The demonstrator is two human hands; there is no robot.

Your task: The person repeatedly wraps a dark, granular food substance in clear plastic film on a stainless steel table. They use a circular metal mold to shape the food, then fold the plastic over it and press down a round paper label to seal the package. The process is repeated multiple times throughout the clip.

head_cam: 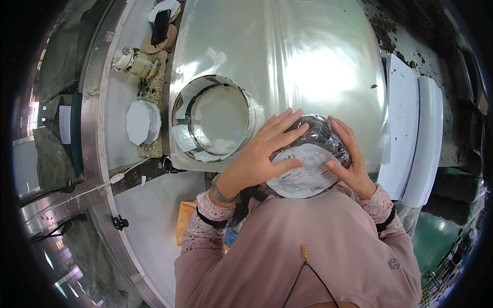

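Observation:
A dark, round package in clear plastic film (320,130) stands tilted against my front at the table's near edge. A white round label with print (304,179) lies on the side of it that faces me. My left hand (271,148) rests on its left side, fingers spread over the film and thumb on the label. Around the right side curves my right hand (348,154), its thumb at the label's edge. Left of my left hand, a wide ring-shaped container wrapped in clear film (179,127) stands on the plastic-covered table (238,34).
Along the left side are a stack of white paper labels (143,123), a bottle with a white lid (140,63) and a black phone (160,27). White sheets (402,115) and a white roll (425,134) lie at the right. Dark crumbs are scattered at the upper right.

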